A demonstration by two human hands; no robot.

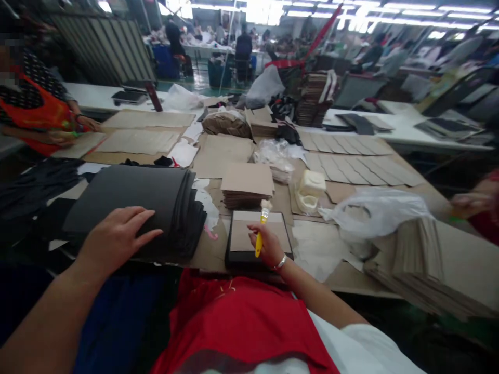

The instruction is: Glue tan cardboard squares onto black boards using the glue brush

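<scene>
My left hand [117,234] lies with its fingers stretched out on the front part of a thick stack of black sheets [132,195]. In my right hand [268,246] is a paintbrush [260,239] with a yellow handle, its pale bristles pointing away from me. Under that hand a beige board [241,238] rests on a black sheet or panel [234,257] at the table's near edge. Just behind it stands a stack of brown cardboard pieces [248,179].
A cut-open whitish plastic jug [311,189] stands right of the cardboard stack. Beyond it lie a clear plastic bag [382,210] and rows of beige sheets [362,169]. More brown sheets [424,254] lean at the right edge. A co-worker in an orange apron [42,111] handles sheets at left.
</scene>
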